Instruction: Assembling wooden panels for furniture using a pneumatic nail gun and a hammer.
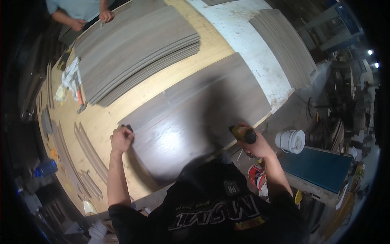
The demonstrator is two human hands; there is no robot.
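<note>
A grey-brown wood-grain panel (183,118) lies flat on the pale wooden worktable in front of me, its surface shiny near the middle. My left hand (121,139) is closed at the panel's left end, with a small dark piece (129,128) in its fingertips; its kind is not clear. Over the panel's right edge, my right hand (256,145) grips a yellow-and-black hand tool (243,133), probably a power tool. Most of its handle is hidden by the fingers. A dark shadow falls across the panel's right half.
Beyond the panel is a stack of similar panels (134,49), with a person's hands (106,16) behind it. Another stack (282,46) stands at the far right. Curved strips (87,146) and a rag (71,81) lie left. A white bucket (290,141) stands right, near a teal-topped bench (317,168).
</note>
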